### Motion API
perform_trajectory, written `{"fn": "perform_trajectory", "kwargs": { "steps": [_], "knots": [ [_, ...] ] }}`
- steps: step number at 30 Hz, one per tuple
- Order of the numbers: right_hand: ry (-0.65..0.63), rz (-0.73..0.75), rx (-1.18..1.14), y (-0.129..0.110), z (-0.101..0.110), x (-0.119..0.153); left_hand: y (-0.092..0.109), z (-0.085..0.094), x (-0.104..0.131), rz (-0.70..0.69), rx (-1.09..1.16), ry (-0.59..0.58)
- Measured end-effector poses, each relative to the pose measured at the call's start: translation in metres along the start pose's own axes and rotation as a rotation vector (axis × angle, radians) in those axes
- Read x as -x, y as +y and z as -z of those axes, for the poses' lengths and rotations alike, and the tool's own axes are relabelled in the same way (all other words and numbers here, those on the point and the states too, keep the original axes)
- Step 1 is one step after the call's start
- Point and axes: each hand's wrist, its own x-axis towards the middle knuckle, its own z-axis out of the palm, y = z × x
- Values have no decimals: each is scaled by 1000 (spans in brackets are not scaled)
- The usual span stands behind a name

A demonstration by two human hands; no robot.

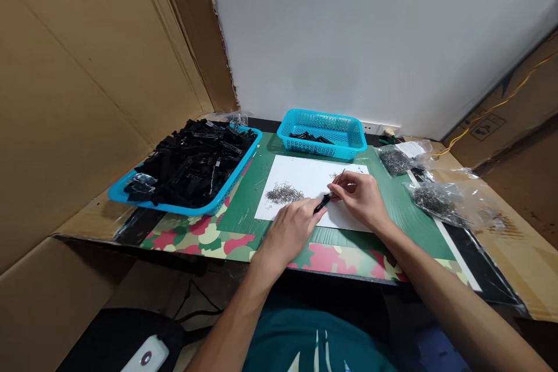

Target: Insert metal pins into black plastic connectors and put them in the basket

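Observation:
Between finger and thumb, my left hand (294, 224) grips a small black plastic part (321, 203) above a white sheet (279, 170). My right hand (360, 195) is closed at the part's far end, pinching a thin pointed tool (341, 175), perhaps tweezers. Its tip is hidden by the fingers. Left of my hands, a loose pile of tiny metal pieces (283, 193) lies on the sheet. A smaller scatter of such pieces (335, 175) is just beyond my right hand.
A blue basket (235, 183) heaped with black parts (192, 157) stands at the left. Behind the sheet is another blue basket (322, 149) holding a few black parts. Two plastic bags of small metal pieces (394, 160) (436, 200) lie at the right. Cardboard (96, 70) walls the left side.

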Motion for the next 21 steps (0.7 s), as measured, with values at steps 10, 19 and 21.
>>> {"fn": "perform_trajectory", "kwargs": {
  "steps": [10, 19, 21],
  "knots": [
    [50, 73, 173, 0, -8, -4, -2, 0, -5, -27, 131, 101],
    [-106, 147, 187, -5, -26, -4, -12, 21, -2, 269, 330, 724],
    [-159, 108, 235, -4, -29, -4, -12, 23, -1, 278, 344, 706]
  ]
}}
